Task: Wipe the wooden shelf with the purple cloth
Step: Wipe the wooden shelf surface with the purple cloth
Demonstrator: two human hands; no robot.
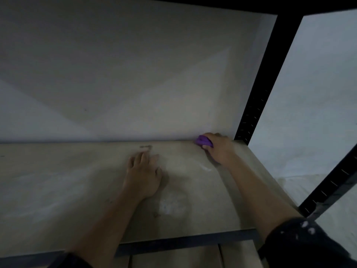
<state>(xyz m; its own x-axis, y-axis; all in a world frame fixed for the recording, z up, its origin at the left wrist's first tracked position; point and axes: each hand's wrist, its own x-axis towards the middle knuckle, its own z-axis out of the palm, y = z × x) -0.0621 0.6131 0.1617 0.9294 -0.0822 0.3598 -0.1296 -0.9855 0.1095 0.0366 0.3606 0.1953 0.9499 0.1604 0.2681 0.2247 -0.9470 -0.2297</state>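
Note:
The pale wooden shelf (58,180) spans the lower half of the head view and carries faint whitish smears near its middle. My right hand (220,147) grips the bunched purple cloth (202,141) and presses it into the shelf's back right corner, against the wall. Most of the cloth is hidden under the fingers. My left hand (144,171) lies flat on the shelf near the centre, fingers spread, holding nothing.
A pale wall (125,74) closes the back of the shelf. A black metal upright (264,84) stands at the back right corner and another black post (328,188) at the front right. A dark rail edges the shelf's front; a lower wooden board shows beneath.

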